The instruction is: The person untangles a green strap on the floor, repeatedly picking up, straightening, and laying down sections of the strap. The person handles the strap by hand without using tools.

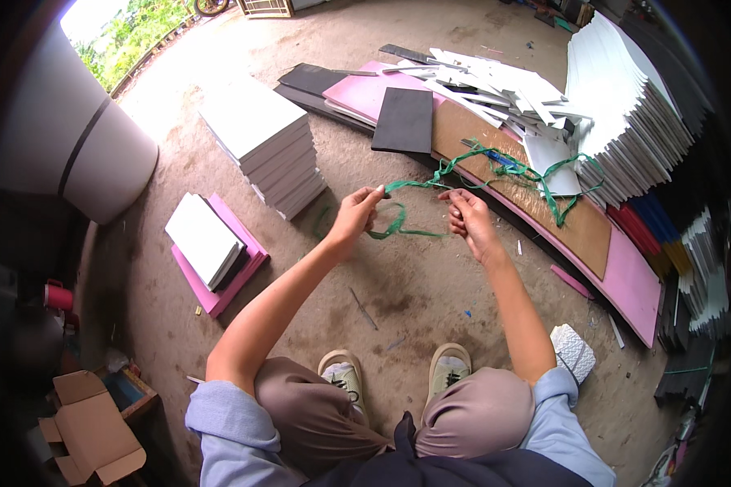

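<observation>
Out in front of my knees, a strip of green plastic twine [413, 184] runs between my two hands. My left hand [356, 214] pinches it, and a loose end hangs below in a blurred loop. My right hand [473, 224] is closed at the twine's other side, thumb and forefinger together. Something thin and pale shows at its fingertips, too small to name. From there more tangled twine trails right across a brown board [536, 191]. A blue-handled tool [499, 160] lies partly under the tangle.
A tall stack of white sheets [256, 122] stands ahead left, with a smaller white-and-pink pile [207, 243] nearer. Long pink sheets [625, 280] and white offcuts [495, 85] lie right, beside a high stack of white sheets [621, 114]. An opened cardboard box [97, 430] sits lower left.
</observation>
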A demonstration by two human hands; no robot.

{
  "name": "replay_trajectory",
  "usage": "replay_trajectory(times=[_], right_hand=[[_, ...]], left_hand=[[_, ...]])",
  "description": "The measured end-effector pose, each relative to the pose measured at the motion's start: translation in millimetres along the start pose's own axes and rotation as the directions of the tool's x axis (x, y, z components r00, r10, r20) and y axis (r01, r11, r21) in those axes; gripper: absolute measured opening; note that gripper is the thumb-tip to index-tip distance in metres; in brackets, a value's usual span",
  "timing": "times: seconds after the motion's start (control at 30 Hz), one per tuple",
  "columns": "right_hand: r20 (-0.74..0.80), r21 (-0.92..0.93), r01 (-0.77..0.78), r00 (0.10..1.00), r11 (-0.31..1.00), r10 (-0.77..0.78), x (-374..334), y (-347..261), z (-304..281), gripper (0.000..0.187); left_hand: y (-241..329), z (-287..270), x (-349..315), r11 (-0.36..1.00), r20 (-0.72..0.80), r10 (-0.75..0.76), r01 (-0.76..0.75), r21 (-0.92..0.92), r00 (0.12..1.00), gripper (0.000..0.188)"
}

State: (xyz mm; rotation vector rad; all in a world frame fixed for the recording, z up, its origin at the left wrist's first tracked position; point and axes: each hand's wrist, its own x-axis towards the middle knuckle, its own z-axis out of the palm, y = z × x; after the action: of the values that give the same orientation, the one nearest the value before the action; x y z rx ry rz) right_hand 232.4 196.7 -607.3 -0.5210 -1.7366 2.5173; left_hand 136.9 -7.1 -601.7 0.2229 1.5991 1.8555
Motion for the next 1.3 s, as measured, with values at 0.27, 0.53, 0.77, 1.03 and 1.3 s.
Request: replay_trajectory(times=[0.27,0.53,0.77,1.03,1.3], right_hand=[[-0.346,-0.008,0.1,0.933,0.995,-0.096,7.5,10.2,-81.6,0.019],[-0.33,-0.366,-0.113,0.944,0.924,-0.016,0.3,24.1,-118.8,0.02],[0.198,0.146,-0.255,0.954,0.956,0.224,-1.0,46.0,-47.6,0.029],[-0.016,0.259,-0.013,1.0,0.966,0.018,5.3,41.3,-25.6,0.02],[0.221,-0.398,0.145,0.974,0.906,-0.059,-22.9,45.8,5.9,0.014]], left_hand=[[-17.9,-52.2,17.5,0.999,-0.396,0.044,-0.047,0.0,0.917,0.029],[-22.3,-67.5,27.4,0.997,-0.192,0.033,-0.045,-0.058,0.981,0.021],[-28.4,-7.8,12.3,0.956,0.304,0.013,-0.101,0.277,0.953,0.026],[-69.0,1.2,4.2,0.661,0.513,-0.152,-0.299,0.688,0.845,0.03],[-35.3,11.9,30.6,0.933,0.326,-0.341,0.359,0.004,0.882,0.053]])
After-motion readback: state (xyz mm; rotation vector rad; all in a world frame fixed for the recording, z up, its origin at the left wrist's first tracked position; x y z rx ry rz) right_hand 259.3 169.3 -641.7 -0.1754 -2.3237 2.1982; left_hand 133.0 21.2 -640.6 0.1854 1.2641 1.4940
